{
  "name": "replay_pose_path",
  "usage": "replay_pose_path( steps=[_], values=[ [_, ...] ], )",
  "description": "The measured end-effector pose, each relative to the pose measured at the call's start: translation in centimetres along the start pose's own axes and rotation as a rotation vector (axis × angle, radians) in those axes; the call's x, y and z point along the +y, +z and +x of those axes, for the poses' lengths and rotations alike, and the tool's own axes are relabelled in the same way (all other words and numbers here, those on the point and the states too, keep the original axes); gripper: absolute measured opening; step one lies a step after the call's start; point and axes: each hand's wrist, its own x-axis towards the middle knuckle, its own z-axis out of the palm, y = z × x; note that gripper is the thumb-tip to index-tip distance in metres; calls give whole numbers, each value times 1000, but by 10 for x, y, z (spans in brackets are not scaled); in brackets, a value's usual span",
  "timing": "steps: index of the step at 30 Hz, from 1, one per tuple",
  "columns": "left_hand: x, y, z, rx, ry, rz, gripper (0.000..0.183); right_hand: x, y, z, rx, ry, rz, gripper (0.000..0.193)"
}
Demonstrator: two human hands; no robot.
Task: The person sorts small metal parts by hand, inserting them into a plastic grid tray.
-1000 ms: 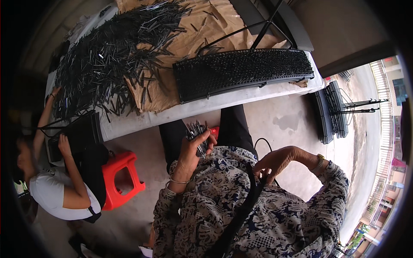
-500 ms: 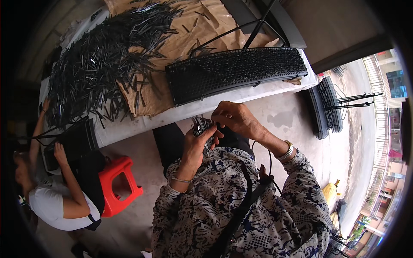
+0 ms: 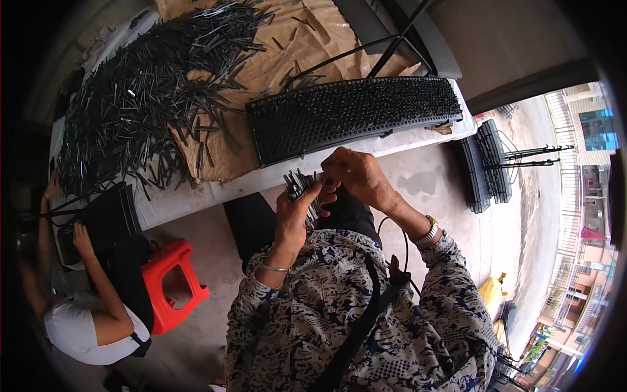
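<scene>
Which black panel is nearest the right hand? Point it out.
The perforated panel on the front edge of the table, beyond the right hand. The others are farther: the stacked panels at far right, and the dark panel at left by the co-worker.

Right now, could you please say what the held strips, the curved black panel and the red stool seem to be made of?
Strips in the left hand: glossy, perhaps plastic or metal, given bright glints. Curved black panel: dullish, perhaps plastic or coated metal; its dark surface leaves this open. Red stool: probably smooth moulded plastic, from its even colour and rounded opening.
</scene>
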Motion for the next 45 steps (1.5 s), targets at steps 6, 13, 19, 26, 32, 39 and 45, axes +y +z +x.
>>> replay_pose_path(
  steps=[6, 13, 19, 26, 32, 39, 45],
  values=[
    [-9, -6, 11, 3, -22, -145, 23, 14, -16, 46, 440, -413, -362, 3],
    [-8, 1, 8, -30, -25, -136, 17, 29, -10, 82, 514, -479, -463, 4],
    [-11, -3, 10, -47, -38, -158, 17, 29, -5, 91, 482, -425, -573, 6],
    [-9, -2, 16, -34, -30, -171, 16, 35, 1, 94, 419, -407, -776, 7],
    [-6, 1, 19, -13, -10, -155, 15, 8, -4, 68, 308, -313, -578, 20],
    [-8, 6, 25, -29, 30, -183, 19, 4, -9, 30, -121, -63, -209, 12],
    [-11, 6, 33, 28, 49, -253, 26, 5, -11, 45, 300, -127, -173, 5]
  ],
)
